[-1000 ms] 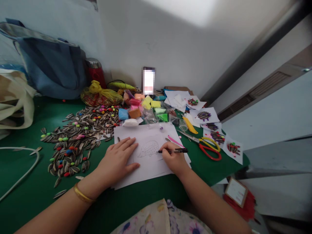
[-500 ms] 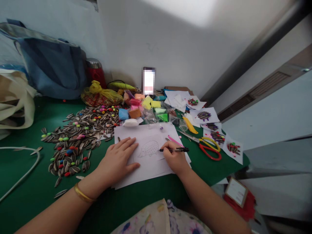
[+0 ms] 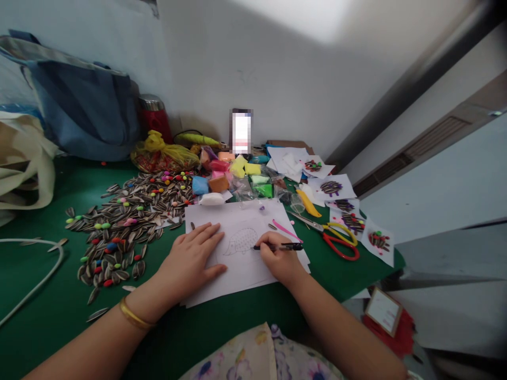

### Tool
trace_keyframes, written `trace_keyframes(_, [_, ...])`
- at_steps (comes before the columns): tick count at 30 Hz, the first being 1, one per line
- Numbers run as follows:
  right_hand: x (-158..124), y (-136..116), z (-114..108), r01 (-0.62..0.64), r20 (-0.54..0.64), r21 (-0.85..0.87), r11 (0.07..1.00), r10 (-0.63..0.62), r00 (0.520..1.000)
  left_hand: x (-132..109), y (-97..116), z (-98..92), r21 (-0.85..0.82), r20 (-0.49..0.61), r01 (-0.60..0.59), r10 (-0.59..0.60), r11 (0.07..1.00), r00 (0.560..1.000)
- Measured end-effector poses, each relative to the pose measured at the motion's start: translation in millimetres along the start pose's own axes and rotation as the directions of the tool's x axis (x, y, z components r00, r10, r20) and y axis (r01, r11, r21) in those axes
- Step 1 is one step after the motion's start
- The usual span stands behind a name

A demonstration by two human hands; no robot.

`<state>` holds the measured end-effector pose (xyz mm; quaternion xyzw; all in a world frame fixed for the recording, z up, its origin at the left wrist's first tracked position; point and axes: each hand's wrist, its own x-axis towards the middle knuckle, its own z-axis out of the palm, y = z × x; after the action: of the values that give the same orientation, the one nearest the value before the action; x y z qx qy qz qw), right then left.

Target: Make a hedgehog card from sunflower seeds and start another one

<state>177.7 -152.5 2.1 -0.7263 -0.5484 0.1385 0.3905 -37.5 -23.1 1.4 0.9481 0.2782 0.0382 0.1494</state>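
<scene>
White paper sheets (image 3: 237, 287) lie stacked in front of me, the top one bearing a line drawing of a hedgehog (image 3: 241, 241) with short marks over its back. My left hand (image 3: 198, 253) rests flat on the paper's left side, fingers stretched out. A black pen (image 3: 283, 246) is gripped in my right hand (image 3: 279, 256), its tip at the lower right of the hedgehog. Just beyond that hand, a pink strip (image 3: 285, 229) and a sunflower seed (image 3: 272, 227) lie on the paper.
Sunflower seeds and coloured pellets (image 3: 130, 216) spread over the left. Behind the paper lie colourful clay packs (image 3: 219, 183) and a propped phone (image 3: 241, 132). Scissors (image 3: 340, 240), a yellow cutter (image 3: 308, 202) and seed-decorated cards (image 3: 378, 241) are on the right.
My right hand has shifted the pen tip slightly left and down, from the hedgehog's rear edge to its lower body. My left hand stays in place on the paper.
</scene>
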Motion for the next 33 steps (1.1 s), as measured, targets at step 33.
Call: trace_keyframes(33, [5.9,15.1,-3.9,-0.172,-0.161,0.32,0.932,0.233,0.959,-0.3,2.3,-3.2,0.025,0.029,0.016,-0.017,1.0,0.999])
